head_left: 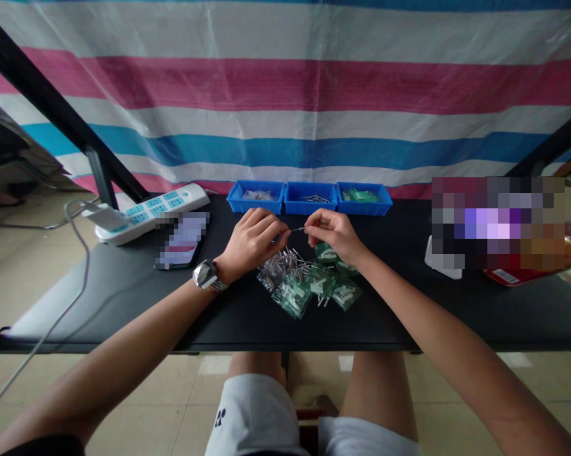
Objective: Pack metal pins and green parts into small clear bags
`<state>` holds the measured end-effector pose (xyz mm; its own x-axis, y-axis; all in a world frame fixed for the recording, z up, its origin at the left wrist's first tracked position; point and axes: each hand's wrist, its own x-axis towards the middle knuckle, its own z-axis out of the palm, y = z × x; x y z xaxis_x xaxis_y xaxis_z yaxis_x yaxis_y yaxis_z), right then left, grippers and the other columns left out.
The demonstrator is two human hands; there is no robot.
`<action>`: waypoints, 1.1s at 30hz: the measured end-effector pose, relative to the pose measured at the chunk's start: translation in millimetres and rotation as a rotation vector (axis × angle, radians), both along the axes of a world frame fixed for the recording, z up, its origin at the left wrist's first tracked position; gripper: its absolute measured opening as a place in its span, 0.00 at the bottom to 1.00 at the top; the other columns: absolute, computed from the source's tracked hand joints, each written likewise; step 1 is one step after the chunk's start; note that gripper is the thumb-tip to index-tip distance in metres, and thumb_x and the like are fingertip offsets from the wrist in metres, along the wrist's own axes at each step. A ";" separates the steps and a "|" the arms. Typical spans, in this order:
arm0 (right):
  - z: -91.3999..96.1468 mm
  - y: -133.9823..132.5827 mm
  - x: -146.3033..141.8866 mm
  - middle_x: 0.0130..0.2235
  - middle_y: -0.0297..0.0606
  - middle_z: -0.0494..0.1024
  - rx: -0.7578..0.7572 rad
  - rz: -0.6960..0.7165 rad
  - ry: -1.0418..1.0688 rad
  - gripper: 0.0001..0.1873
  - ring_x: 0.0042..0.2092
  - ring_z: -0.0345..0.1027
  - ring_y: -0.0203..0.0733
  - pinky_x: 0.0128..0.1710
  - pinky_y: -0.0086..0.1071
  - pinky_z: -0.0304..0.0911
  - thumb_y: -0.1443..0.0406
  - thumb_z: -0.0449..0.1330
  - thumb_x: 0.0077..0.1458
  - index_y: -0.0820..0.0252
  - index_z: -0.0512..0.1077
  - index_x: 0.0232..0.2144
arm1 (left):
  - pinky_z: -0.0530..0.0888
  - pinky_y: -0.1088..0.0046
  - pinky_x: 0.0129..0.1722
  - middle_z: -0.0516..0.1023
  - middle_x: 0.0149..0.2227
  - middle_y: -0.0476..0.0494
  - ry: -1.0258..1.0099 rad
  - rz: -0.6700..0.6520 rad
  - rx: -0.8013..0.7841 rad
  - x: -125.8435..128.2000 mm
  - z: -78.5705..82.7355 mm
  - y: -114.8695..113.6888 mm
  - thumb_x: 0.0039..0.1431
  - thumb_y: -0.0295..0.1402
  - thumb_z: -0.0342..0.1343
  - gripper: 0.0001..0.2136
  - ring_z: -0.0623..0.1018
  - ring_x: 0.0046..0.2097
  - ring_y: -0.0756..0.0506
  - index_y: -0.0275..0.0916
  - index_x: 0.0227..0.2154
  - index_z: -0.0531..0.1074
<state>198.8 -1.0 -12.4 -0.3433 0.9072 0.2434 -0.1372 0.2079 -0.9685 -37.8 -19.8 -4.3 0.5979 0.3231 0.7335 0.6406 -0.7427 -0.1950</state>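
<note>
Over the middle of the black table, my left hand (256, 237) and my right hand (337, 235) face each other with closed fingertips. A thin metal rod (298, 229) spans the small gap, pinched at one end by each hand. Just below lies a pile of small plastic packets: clear ones (272, 273) on the left, green-tinted ones (292, 294) in front and to the right, with small white pieces inside. Loose metal rods (301, 258) lie among the packets, partly hidden by my hands. A watch (204, 274) is on my left wrist.
Behind my hands stand a blue bin (254, 206) of clear packets, another bin (309, 206) of metal rods and a third (365, 208) of green packets. A power strip (152, 212) and phone (183, 240) sit left. A red package (508, 277) lies right.
</note>
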 end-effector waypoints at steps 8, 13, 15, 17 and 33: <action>-5.4 4.0 -1.4 0.28 0.35 0.80 -0.038 -0.028 -0.023 0.25 0.25 0.72 0.35 0.27 0.29 0.70 0.44 0.76 0.49 0.59 0.78 0.30 | 0.72 0.59 0.39 0.81 0.37 0.41 -0.007 -0.046 -0.066 0.5 2.4 -3.8 0.67 0.32 0.60 0.05 0.76 0.40 0.39 0.41 0.44 0.75; -5.1 4.6 -1.6 0.28 0.35 0.81 -0.040 -0.031 -0.038 0.27 0.25 0.72 0.35 0.27 0.29 0.70 0.41 0.74 0.49 0.59 0.77 0.29 | 0.72 0.59 0.40 0.81 0.36 0.42 -0.018 -0.013 -0.110 1.1 3.3 -4.3 0.66 0.29 0.59 0.04 0.76 0.40 0.39 0.42 0.42 0.75; -4.6 4.6 -1.8 0.27 0.35 0.80 -0.042 -0.031 -0.038 0.28 0.25 0.72 0.35 0.26 0.29 0.70 0.40 0.74 0.49 0.59 0.77 0.28 | 0.72 0.59 0.40 0.80 0.37 0.42 -0.025 -0.014 -0.122 1.0 3.4 -4.4 0.65 0.28 0.58 0.04 0.76 0.40 0.40 0.42 0.41 0.75; -4.5 4.6 -2.0 0.27 0.35 0.80 -0.044 -0.029 -0.035 0.28 0.25 0.71 0.35 0.26 0.29 0.70 0.40 0.74 0.48 0.59 0.77 0.28 | 0.72 0.59 0.40 0.81 0.37 0.41 -0.027 -0.021 -0.121 0.9 3.4 -4.3 0.65 0.27 0.58 0.05 0.76 0.40 0.40 0.42 0.41 0.75; 0.4 -1.7 -0.4 0.27 0.30 0.76 0.002 -0.024 0.010 0.18 0.25 0.71 0.36 0.29 0.32 0.70 0.54 0.76 0.48 0.57 0.76 0.32 | 0.71 0.61 0.38 0.80 0.34 0.44 -0.027 0.000 -0.056 1.6 3.1 -3.2 0.68 0.26 0.58 0.04 0.75 0.37 0.42 0.42 0.38 0.75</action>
<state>198.4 -2.7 -12.1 -0.3193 0.9145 0.2487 -0.1420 0.2133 -0.9666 -36.2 -23.0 -1.2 0.5779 0.3643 0.7302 0.6450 -0.7521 -0.1353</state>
